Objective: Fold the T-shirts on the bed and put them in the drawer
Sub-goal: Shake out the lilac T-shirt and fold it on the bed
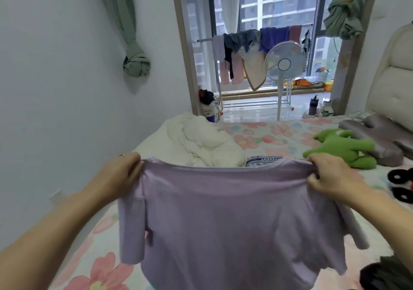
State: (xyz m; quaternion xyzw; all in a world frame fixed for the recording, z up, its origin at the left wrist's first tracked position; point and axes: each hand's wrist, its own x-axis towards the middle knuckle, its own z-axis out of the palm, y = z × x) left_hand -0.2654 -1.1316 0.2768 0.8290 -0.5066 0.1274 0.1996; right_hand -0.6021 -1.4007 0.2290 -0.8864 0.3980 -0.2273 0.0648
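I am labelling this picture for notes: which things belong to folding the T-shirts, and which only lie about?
Job: lilac T-shirt, gripped by left hand and right hand; bed.
Lying about: white quilt, green plush toy, grey pillow, standing fan.

The wall (55, 66) on the left is white. A green curtain (136, 66) hangs by it, tied in a knot. A second curtain (344, 21) is bunched up high on the right. A big window (279, 3) at the back lets in grey daylight, with tall buildings outside. A rack (257, 39) full of clothes stands before it, with a white fan (285, 64) in front. The floor (250, 112) is shiny. The bed (279, 137) has a flower sheet and a soft cream headboard (395, 84).
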